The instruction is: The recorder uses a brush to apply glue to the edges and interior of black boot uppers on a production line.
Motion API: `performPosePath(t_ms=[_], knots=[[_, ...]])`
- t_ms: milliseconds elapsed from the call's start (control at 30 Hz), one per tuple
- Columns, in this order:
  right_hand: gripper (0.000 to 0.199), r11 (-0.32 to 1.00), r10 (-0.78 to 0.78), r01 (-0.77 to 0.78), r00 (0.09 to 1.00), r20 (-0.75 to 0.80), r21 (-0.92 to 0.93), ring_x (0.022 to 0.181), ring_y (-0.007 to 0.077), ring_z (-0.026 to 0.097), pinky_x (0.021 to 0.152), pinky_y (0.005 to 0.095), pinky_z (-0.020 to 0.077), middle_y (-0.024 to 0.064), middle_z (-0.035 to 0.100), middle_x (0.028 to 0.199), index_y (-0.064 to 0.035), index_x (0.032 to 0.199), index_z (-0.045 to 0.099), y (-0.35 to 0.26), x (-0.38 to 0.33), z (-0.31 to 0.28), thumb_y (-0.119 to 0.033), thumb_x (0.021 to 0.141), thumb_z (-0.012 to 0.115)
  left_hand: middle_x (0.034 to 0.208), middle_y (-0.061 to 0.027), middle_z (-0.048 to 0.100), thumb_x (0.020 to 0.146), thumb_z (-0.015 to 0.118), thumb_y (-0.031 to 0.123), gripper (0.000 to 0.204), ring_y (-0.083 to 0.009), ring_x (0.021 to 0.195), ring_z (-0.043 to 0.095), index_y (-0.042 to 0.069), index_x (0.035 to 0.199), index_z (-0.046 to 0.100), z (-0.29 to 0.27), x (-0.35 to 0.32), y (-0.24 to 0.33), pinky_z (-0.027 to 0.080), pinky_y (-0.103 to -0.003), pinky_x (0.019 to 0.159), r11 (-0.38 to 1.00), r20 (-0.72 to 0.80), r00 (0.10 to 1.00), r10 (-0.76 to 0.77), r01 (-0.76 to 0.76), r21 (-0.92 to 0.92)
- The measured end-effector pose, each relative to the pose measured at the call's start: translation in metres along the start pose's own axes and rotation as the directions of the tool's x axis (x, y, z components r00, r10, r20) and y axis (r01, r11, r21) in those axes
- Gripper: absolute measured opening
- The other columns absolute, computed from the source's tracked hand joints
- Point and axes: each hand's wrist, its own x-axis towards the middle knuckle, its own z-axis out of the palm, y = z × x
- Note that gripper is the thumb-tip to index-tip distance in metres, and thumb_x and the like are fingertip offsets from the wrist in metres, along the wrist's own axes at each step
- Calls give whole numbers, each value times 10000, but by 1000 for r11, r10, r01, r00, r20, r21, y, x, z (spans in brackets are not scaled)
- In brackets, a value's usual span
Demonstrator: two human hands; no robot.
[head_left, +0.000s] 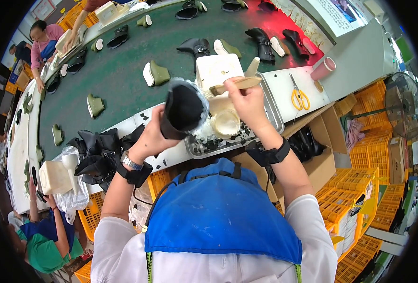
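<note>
Gripping black boot point(183, 109) — left hand point(153, 137), right hand point(247, 100) clamped on brush point(232, 85), green conveyor point(124, 70) beyond.

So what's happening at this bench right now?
A person in a blue apron holds a black boot upper in the left hand and a wooden-handled brush in the right hand, over a metal tray with a round glue pot. Yellow scissors lie to the right. Boots ride the green conveyor beyond.
</note>
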Motion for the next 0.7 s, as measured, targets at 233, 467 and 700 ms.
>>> performPosePath(t_ms=[233,467,700], knots=[[221,908,412,-414,910,40,57,548,48,485,500,191,395,-7,548,630,24,871,613,39,-25,-38,-194,852,586,1168,-87,512,664,677,5,625,-182,1059,502,31,1229,410,-31,-10,-38,402,-306,907,734,-125,926,-356,195,-650],[281,881,375,-306,917,138,-362,565,291,609,538,354,464,183,599,612,27,770,641,84,-65,-25,-252,792,617,1233,-120,495,840,542,448,611,-264,1113,489,25,1259,406,-44,-14,-70,384,-405,970,94,-98,939,-329,-70,-993],[287,829,436,-243,845,310,-503,607,357,591,556,399,461,210,583,618,41,709,625,68,-66,-26,-238,778,620,1155,-128,544,818,505,539,653,-234,989,556,18,1211,465,-41,-26,-126,456,-365,875,365,100,955,-280,202,-909]])
